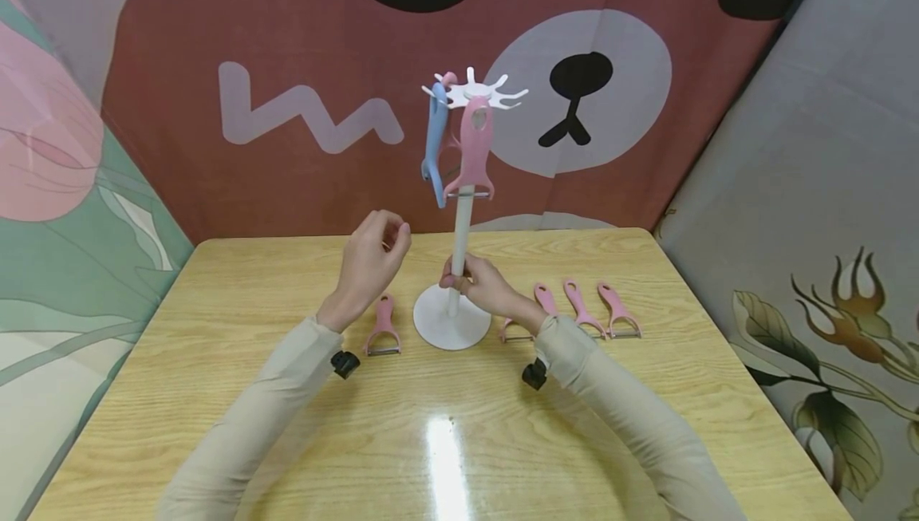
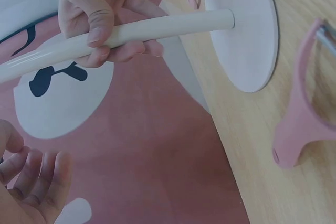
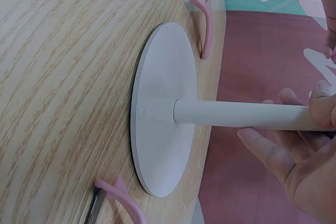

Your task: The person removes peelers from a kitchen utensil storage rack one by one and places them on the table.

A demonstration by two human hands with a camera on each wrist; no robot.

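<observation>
At frame centre, my right hand (image 1: 488,286) grips the stand (image 1: 461,238), my left hand (image 1: 368,259) holding nothing; lopsided peelers (image 1: 475,146) could tip it if I slacken.

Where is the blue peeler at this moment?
In the head view, the blue peeler hangs high on the left side of the white stand, just left of the front hanging pink peeler.

White glare streaks the near tabletop (image 1: 373,433); shadows soft, wrist views dimmer
</observation>
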